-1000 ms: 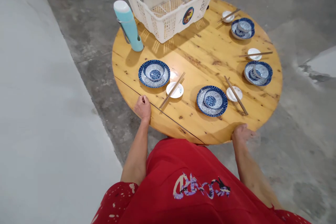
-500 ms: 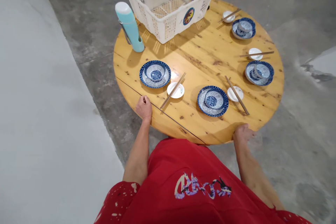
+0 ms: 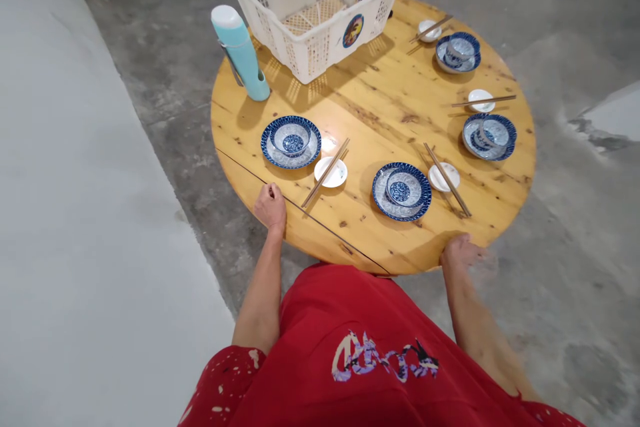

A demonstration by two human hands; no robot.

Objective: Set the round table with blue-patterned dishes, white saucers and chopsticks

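The round wooden table (image 3: 380, 113), standing on the concrete floor (image 3: 575, 247) directly before the person, is carrying a tall teal flask (image 3: 240, 52), a white basket (image 3: 325, 47) and chopsticks (image 3: 326, 163) lying loose beside blue plates (image 3: 267, 147). Any tilt or jolt could be toppling the flask and sliding the crockery. The left hand (image 3: 271, 205) is curling its grip closed over the near-left rim. The right hand (image 3: 459, 251) is meeting the near-right rim with its fingers hidden beneath, so its closure cannot be told.
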